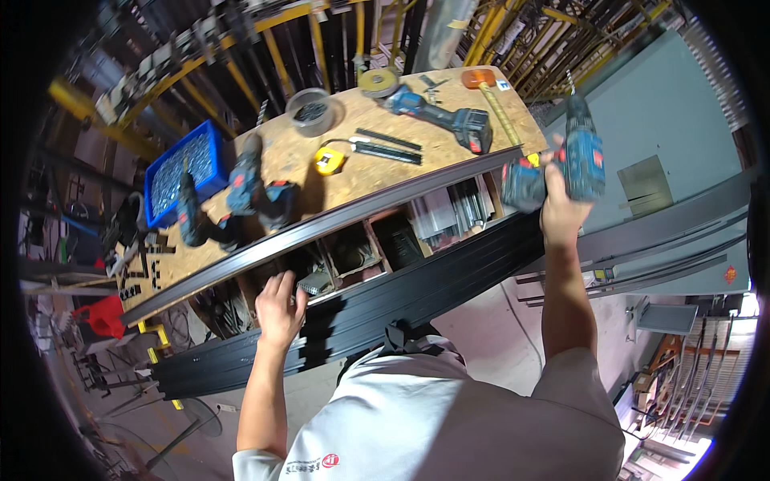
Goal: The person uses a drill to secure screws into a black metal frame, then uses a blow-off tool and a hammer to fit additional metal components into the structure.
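While the right hand (563, 210) wraps its fingers firmly round the handle of the drill (585, 152), raised at the right end of the bench (357, 112), I find, from my distant post, its bit touching no workpiece. The left hand (279, 309), loosely curved, is over the open compartments between the rail (321, 226) and the black profiles (433, 280); its palm side is hidden, so I cannot tell whether it pinches anything. As to progress, I judge the drill taken up but not at work; the rail lies along the bench's near edge, and I cannot make out any holes or screws in it.

Surface, roughly left to right: a blue bin (217, 154) of small fasteners, two more drills (247, 180), a tub (313, 128) of dark pieces, a yellow tape measure (328, 160), black strips (388, 146), a grinder (433, 115) and an orange-headed mallet (479, 78).

Room: yellow-barred racks (277, 52) behind, a grey panel (690, 104) at right, pale floor (481, 313) below.
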`<state>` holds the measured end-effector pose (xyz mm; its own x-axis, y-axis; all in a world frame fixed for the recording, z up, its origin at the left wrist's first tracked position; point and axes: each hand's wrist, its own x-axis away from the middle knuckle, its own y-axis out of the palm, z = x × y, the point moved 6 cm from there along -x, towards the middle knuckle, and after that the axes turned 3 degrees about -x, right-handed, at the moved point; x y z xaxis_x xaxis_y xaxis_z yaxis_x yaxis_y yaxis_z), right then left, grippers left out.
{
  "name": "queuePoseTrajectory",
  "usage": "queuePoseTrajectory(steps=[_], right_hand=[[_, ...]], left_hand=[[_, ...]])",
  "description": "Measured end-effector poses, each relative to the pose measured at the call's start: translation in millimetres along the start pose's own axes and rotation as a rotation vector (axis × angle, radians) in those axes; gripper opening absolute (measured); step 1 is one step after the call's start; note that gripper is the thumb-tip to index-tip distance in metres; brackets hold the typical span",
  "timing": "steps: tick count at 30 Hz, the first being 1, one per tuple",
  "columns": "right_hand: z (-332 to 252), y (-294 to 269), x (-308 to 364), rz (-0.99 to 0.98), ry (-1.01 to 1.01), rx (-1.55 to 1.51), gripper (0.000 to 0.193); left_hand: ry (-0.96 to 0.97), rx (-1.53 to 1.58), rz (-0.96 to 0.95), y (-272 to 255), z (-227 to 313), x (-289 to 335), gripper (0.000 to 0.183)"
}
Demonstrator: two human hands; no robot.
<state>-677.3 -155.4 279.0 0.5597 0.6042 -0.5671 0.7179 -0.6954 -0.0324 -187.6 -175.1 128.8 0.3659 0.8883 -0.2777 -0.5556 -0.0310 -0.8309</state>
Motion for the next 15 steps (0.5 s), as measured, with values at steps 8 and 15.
queuePoseTrajectory(steps=[8, 15], right_hand=[[230, -26, -143, -0.010, 0.127, -0.171, 0.037], [297, 36, -177, -0.188, 0.154, -0.144, 0.037]], left_hand=[[-0.231, -0.235, -0.112, 115, 15, -200, 0.047], [-0.517, -0.386, -0.276, 163, -14, -243, 0.067]])
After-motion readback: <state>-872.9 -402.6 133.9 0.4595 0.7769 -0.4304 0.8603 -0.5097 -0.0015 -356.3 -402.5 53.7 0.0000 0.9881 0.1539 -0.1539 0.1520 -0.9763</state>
